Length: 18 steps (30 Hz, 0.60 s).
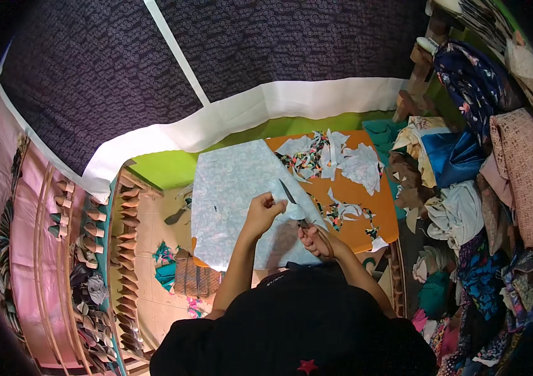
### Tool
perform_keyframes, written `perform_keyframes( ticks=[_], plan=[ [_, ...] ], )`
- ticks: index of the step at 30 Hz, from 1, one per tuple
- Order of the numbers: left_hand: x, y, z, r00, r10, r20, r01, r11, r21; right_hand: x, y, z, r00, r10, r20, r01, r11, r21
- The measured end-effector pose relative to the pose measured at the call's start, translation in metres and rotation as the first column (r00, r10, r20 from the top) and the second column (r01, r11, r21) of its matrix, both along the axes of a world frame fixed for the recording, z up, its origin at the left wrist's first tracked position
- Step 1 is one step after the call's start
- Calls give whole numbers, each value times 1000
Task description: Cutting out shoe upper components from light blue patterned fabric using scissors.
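Observation:
My right hand [315, 241] is wrapped round the handles of a pair of scissors [287, 192], whose dark blades point away from me and up to the left. My left hand [264, 214] is closed in a pinch on a small pale fabric piece [276, 188] beside the blades. Whether the blades are biting into that piece is too small to tell. Beneath both hands, a large pale grey-blue patterned cloth [229, 182] lies spread over the left part of the orange table [379, 207].
Printed and white fabric scraps [316, 153] litter the table's right side. Heaped cloth [457, 213] fills the right edge of the view. Racks of shoe forms [128, 250] stand at left, near a brown checked bag [194, 276] on the floor. A dark patterned curtain [279, 50] hangs beyond.

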<state>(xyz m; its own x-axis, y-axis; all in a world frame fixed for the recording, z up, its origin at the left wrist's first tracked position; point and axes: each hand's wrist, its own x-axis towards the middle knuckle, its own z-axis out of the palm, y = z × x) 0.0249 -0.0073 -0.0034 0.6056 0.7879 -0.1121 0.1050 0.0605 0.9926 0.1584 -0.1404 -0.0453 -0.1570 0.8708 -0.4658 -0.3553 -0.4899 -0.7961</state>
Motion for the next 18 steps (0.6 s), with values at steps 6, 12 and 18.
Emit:
perform_keyframes(
  ticks=[6, 12, 18],
  plan=[
    [5, 2, -2, 1000, -11, 16, 12, 1000, -20, -6, 4, -2, 982, 28, -188, -6, 993, 115],
    [7, 0, -1, 990, 86, 111, -81, 995, -55, -3, 4, 0, 977, 62, -202, -45, 995, 90],
    [3, 4, -1, 998, -2, 60, 4, 999, -32, -4, 4, 3, 985, 56, -163, -36, 992, 121]
  ],
)
